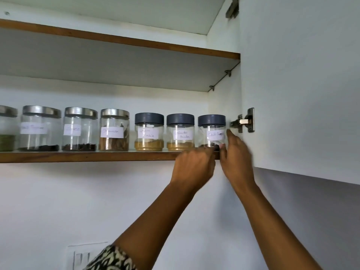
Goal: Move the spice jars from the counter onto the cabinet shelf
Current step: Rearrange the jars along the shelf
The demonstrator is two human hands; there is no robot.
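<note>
On my feed the right hand (235, 158) is at the right end of the shelf (87, 157). Its index finger (231, 135) is raised along the right side of the end jar (211, 131) and its thumb lies against the jar's lower front, so I read that as a grip on the jar. The left hand (194, 165) is just beside it, knuckles toward me, fingers reaching for the jar's base at the shelf edge. It is motion-blurred, and I cannot tell whether it holds the jar or only touches it.

The end jar stands upright on the shelf, near the cabinet's side wall, with a blue lid, a white label and a little dark spice at the bottom. Leftward along the shelf front are two more blue-lidded jars (149, 133) with tan powder. Next come three steel-lidded jars (79, 129) — one with brown sticks and powder, two with dark spice low in the glass. A seventh jar (6, 131), holding something green, is cut off by the left edge of the frame. The handwritten labels are too blurred for me to read.

An upper shelf (116, 38) crosses the top of the frame. The open door (302, 84) fills the right side, its hinge (243, 121) just right of the raised fingertip. At the bottom, a patterned sleeve (115, 258) covers the left arm, with a switch plate (78, 254) on the wall behind it.
</note>
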